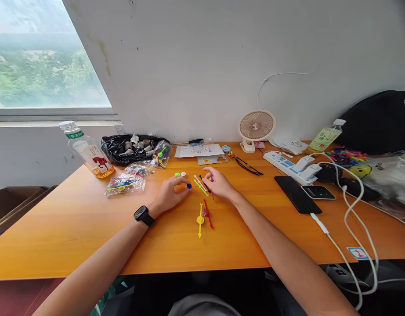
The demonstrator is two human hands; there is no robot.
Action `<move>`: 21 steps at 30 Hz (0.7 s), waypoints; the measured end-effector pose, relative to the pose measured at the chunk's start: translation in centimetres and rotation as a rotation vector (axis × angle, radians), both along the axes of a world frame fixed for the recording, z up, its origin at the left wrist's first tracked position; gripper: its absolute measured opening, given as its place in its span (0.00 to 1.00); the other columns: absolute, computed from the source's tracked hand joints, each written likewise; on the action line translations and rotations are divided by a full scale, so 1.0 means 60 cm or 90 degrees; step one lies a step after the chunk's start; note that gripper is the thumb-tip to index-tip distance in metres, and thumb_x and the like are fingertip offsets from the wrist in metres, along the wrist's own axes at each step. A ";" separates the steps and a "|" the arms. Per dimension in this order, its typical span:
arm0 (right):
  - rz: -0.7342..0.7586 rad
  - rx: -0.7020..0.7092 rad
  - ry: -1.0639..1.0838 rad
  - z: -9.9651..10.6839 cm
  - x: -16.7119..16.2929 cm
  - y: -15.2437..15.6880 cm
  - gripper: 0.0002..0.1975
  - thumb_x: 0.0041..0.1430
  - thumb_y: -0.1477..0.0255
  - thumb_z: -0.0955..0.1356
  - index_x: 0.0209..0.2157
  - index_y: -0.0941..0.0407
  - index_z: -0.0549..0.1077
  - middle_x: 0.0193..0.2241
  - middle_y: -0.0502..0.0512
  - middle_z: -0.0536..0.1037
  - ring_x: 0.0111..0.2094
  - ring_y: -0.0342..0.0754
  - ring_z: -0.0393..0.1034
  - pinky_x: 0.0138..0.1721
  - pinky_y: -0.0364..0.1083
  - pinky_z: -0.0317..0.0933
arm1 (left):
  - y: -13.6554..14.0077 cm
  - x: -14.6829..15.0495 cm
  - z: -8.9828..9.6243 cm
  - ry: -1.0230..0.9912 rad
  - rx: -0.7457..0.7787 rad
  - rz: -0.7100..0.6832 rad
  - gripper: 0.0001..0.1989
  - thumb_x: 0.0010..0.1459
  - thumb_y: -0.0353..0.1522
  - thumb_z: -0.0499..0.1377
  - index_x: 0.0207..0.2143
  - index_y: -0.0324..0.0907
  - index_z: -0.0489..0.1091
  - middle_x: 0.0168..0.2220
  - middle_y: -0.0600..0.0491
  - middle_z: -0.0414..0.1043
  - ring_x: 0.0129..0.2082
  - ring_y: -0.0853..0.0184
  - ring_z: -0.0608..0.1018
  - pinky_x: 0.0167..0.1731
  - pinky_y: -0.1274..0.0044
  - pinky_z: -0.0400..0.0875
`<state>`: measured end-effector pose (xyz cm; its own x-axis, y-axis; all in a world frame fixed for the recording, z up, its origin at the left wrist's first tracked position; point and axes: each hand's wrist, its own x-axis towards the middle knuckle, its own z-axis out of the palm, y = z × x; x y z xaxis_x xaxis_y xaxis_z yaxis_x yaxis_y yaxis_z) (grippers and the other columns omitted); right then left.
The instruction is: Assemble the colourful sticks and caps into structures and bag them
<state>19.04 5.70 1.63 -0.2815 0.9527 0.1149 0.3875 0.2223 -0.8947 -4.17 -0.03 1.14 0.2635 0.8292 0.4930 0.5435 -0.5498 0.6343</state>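
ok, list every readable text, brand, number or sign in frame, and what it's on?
"东方树": green neck band of the left drink bottle; the band may continue out of sight.
Too small or blurred to read: the right drink bottle's label, white printed sheet, black smartwatch, white power strip, blue-edged desk sticker.
No numbers legible.

The green band [75,134] on the left bottle [87,153] reads 东方树, while print on the right bottle [327,138], the papers [199,150] and the worktop's [74,237] blue-edged sticker [358,253] is too small or blurred to make out.
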 end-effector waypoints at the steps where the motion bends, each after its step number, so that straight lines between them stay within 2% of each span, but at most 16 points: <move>1: -0.013 0.034 -0.019 -0.002 0.002 0.005 0.19 0.61 0.74 0.69 0.54 0.57 0.71 0.34 0.52 0.77 0.29 0.44 0.70 0.31 0.43 0.64 | 0.006 -0.003 -0.004 0.033 0.016 0.017 0.08 0.61 0.37 0.66 0.42 0.46 0.79 0.45 0.49 0.80 0.47 0.59 0.81 0.52 0.65 0.76; 3: -0.010 0.096 -0.033 -0.005 0.007 0.011 0.19 0.62 0.74 0.70 0.55 0.56 0.72 0.43 0.58 0.79 0.38 0.47 0.74 0.38 0.45 0.69 | 0.018 -0.011 -0.012 0.084 0.035 0.045 0.09 0.62 0.37 0.66 0.44 0.47 0.80 0.50 0.47 0.78 0.51 0.57 0.79 0.55 0.63 0.75; 5: 0.007 0.143 -0.046 -0.004 0.011 0.010 0.20 0.62 0.74 0.70 0.56 0.56 0.73 0.50 0.62 0.78 0.47 0.51 0.75 0.45 0.48 0.71 | 0.026 -0.019 -0.018 0.121 0.058 0.062 0.08 0.63 0.37 0.65 0.43 0.47 0.79 0.54 0.48 0.77 0.56 0.55 0.76 0.57 0.61 0.73; 9: 0.038 0.234 -0.129 -0.001 0.017 0.001 0.18 0.65 0.73 0.69 0.56 0.56 0.75 0.54 0.63 0.77 0.53 0.55 0.73 0.53 0.54 0.71 | 0.031 -0.030 -0.017 0.154 0.111 0.084 0.06 0.63 0.37 0.65 0.41 0.47 0.78 0.59 0.49 0.76 0.61 0.53 0.71 0.61 0.58 0.71; 12: 0.093 0.311 -0.215 -0.003 0.017 -0.006 0.17 0.68 0.73 0.67 0.57 0.56 0.77 0.57 0.63 0.76 0.60 0.57 0.68 0.64 0.58 0.62 | 0.031 -0.031 -0.015 0.171 0.094 0.086 0.16 0.66 0.38 0.62 0.55 0.47 0.75 0.64 0.47 0.70 0.64 0.54 0.70 0.64 0.58 0.68; 14: 0.132 0.320 -0.262 -0.007 0.013 -0.009 0.20 0.71 0.72 0.64 0.61 0.55 0.75 0.64 0.63 0.71 0.66 0.57 0.62 0.69 0.60 0.56 | 0.033 -0.031 -0.018 0.194 0.065 0.061 0.22 0.70 0.39 0.58 0.64 0.46 0.68 0.68 0.46 0.64 0.68 0.54 0.66 0.67 0.58 0.65; 17: 0.183 0.287 -0.309 -0.014 0.005 -0.012 0.22 0.74 0.69 0.61 0.65 0.52 0.71 0.70 0.60 0.64 0.72 0.59 0.53 0.71 0.64 0.50 | 0.040 -0.032 -0.028 0.211 0.033 0.016 0.23 0.73 0.40 0.52 0.67 0.45 0.66 0.69 0.45 0.64 0.70 0.55 0.65 0.69 0.57 0.62; 21: 0.208 0.270 -0.289 -0.021 -0.001 -0.014 0.19 0.73 0.67 0.64 0.61 0.53 0.75 0.67 0.62 0.68 0.70 0.60 0.59 0.70 0.64 0.51 | 0.047 -0.036 -0.035 0.178 0.012 0.006 0.21 0.73 0.40 0.52 0.63 0.44 0.71 0.66 0.44 0.68 0.68 0.55 0.68 0.68 0.57 0.63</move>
<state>18.99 4.88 0.39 -0.6541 0.7096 0.2620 0.5554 0.6857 -0.4705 -6.33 2.79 -0.94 0.3838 0.8236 0.4177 0.7008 -0.5543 0.4490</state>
